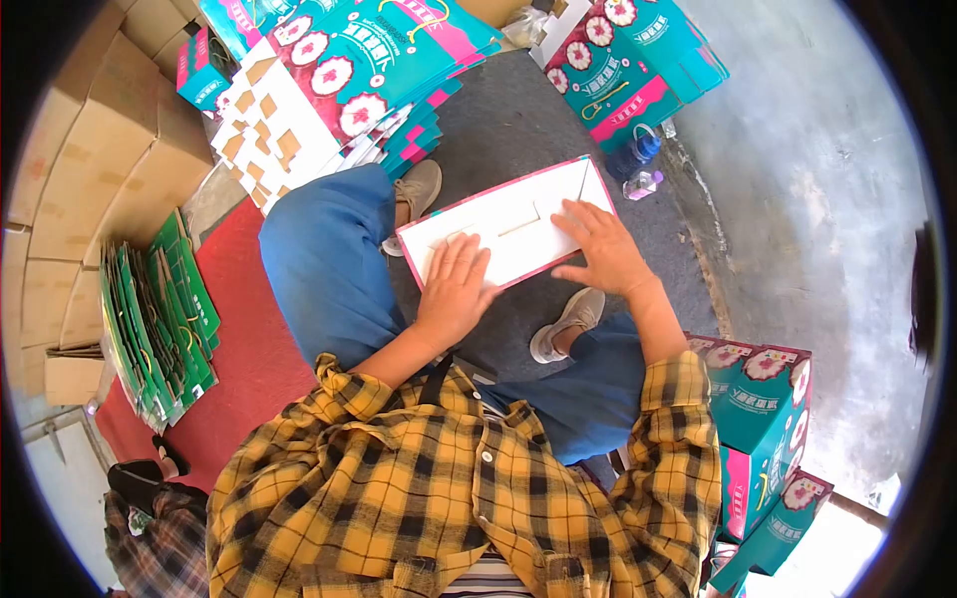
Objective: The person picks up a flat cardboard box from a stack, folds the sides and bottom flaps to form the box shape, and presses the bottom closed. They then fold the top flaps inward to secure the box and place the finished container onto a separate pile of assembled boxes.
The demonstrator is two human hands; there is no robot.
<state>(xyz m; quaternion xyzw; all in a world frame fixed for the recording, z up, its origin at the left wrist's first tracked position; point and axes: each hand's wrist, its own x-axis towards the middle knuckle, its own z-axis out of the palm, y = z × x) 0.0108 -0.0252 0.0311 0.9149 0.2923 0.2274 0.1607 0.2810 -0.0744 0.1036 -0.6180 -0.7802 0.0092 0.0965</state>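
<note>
- The pink-edged white cardboard box [495, 221] is in front of the person's checked shirt [399, 478].
- Left hand [454, 287] touches it, fingers straight, gripping nothing.
- Right hand [604, 249] touches it, fingers spread, gripping nothing.

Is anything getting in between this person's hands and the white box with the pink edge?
Nothing visible does. The left hand and right hand both appear to touch the box directly, fingers over its white panels, with no other object in between.
</note>
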